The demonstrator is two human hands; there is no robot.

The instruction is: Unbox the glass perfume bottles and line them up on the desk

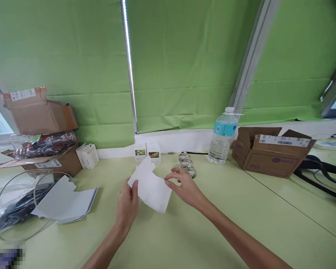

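Left grip (pixel 128 203) pinches the white paper (pixel 154 188) closed; right grip (pixel 184 186) nearly closed at its edge.

Plain green blinds (pixel 182 67), brown box (pixel 271 157), blue bottle label (pixel 224 128).

Bright, even light; daylight glares through 1 narrow gap between the green blinds (pixel 182 67); shadows soft, edges wide-angle warped.

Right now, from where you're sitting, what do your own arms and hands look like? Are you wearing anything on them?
My left hand and right hand are ordinary human hands, without gloves. I see no rings, watch or bracelet, and no sleeves on the visible forearms.
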